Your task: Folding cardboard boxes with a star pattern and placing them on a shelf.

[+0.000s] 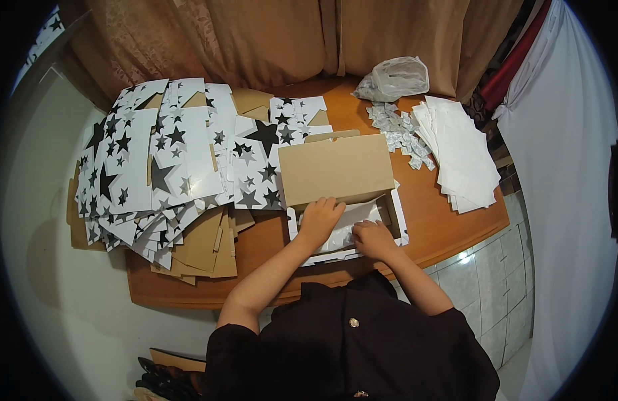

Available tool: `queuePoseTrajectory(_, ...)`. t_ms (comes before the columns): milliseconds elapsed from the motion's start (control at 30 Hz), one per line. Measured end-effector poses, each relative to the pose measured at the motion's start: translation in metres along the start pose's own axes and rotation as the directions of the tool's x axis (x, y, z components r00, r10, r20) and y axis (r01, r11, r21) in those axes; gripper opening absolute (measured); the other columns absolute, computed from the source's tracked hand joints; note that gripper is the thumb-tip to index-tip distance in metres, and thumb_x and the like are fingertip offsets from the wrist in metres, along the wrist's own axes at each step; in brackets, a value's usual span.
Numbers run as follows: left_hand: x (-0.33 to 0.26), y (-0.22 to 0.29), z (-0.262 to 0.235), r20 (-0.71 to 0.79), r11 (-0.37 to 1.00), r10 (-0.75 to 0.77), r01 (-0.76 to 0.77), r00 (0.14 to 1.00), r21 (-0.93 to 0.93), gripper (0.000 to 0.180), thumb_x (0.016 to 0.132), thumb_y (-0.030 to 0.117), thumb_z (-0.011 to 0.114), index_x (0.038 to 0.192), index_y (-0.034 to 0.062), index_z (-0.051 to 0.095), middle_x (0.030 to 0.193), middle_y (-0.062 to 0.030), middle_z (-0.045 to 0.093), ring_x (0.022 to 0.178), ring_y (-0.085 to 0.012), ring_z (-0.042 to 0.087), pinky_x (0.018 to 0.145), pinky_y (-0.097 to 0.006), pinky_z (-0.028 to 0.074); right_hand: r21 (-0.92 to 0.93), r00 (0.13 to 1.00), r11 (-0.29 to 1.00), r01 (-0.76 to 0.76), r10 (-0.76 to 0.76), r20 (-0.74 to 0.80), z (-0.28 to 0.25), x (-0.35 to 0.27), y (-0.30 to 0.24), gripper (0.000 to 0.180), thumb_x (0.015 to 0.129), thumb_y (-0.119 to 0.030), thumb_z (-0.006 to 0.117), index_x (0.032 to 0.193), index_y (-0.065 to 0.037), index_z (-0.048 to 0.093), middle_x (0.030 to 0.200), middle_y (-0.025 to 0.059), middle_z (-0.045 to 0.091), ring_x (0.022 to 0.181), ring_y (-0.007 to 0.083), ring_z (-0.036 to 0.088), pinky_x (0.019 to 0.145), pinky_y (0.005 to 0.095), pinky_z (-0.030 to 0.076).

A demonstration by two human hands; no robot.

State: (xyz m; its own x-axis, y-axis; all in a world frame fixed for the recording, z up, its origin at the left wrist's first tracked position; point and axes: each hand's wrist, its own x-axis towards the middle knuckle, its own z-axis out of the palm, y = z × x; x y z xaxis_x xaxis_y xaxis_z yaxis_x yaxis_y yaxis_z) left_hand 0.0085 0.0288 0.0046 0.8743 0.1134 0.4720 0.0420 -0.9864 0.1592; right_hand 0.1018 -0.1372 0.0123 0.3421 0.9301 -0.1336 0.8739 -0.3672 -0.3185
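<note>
An open cardboard box [401, 224] with white outer walls stands in front of me, its brown-lined lid [337, 170] tilted up behind it. Inside lies a glossy white sheet [346, 224], covering much of the bottom. My left hand [322, 219] is at the box's left side, its fingers stretched out near the lower edge of the lid and over the sheet. On the right side of the sheet is my right hand [372, 238], with its fingers curled against it. The undersides of both hands are hidden.
Stacks of flat star-printed cardboard [178, 154] fill the table's left side, brown pieces [205, 250] beneath. Small clear packets [399, 134] lie at the back right, near a plastic bag [401, 77]. A stack of white sheets [461, 154] lies at the right edge of the wooden table [422, 234].
</note>
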Motion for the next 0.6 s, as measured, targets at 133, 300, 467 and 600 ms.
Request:
queuePoseTrajectory(133, 0.002, -0.005, 0.001, 0.003, 0.998, -0.048, 0.048, 0.999, -0.048, 0.032, 0.071, 0.009, 0.057, 0.104, 0.0093, 0.057, 0.080, -0.0059, 0.053, 0.076, -0.0223, 0.055, 0.059, -0.036, 0.044, 0.073, 0.994, 0.993, -0.094, 0.098, -0.046, -0.037, -0.005, -0.014, 0.015, 0.078, -0.018, 0.059, 0.086, -0.005, 0.061, 0.107, 0.0124, 0.062, 0.102, 0.0289, 0.057, 0.084, 0.0435, 0.040)
queuePoseTrajectory(300, -0.003, -0.001, -0.001, -0.010, 0.999, -0.029, 0.030, 1.000, 0.020, 0.034, 0.072, 0.009, 0.057, 0.107, 0.0103, 0.057, 0.082, -0.0048, 0.054, 0.078, -0.0210, 0.055, 0.063, -0.034, 0.043, -0.045, 0.891, 0.999, -0.001, -0.019, -0.454, 0.001, 0.017, 0.026, 0.014, 0.079, -0.016, 0.058, 0.086, -0.003, 0.060, 0.116, 0.0139, 0.060, 0.106, 0.0290, 0.054, 0.085, 0.0434, 0.039)
queuePoseTrajectory(467, -0.012, -0.004, 0.002, 0.038, 0.999, 0.000, -0.002, 0.999, 0.053, 0.036, 0.075, 0.011, 0.055, 0.111, 0.0110, 0.057, 0.083, -0.0038, 0.054, 0.077, -0.0203, 0.055, 0.064, -0.033, 0.042, 0.153, 0.918, 0.986, -0.066, 0.121, -0.379, -0.024, -0.001, 0.006, 0.011, 0.079, -0.012, 0.058, 0.085, -0.002, 0.059, 0.109, 0.0156, 0.062, 0.104, 0.0303, 0.055, 0.086, 0.0438, 0.038)
queuePoseTrajectory(600, -0.016, 0.004, 0.003, 0.111, 0.994, 0.101, -0.095, 0.989, -0.056, 0.036, 0.075, 0.013, 0.054, 0.111, 0.0117, 0.059, 0.083, -0.0033, 0.053, 0.077, -0.0199, 0.054, 0.062, -0.032, 0.042, 0.302, 0.783, 0.953, 0.035, 0.162, -0.601, -0.037, -0.022, 0.004, 0.012, 0.077, -0.010, 0.060, 0.086, -0.003, 0.059, 0.108, 0.0136, 0.061, 0.106, 0.0300, 0.054, 0.085, 0.0440, 0.038)
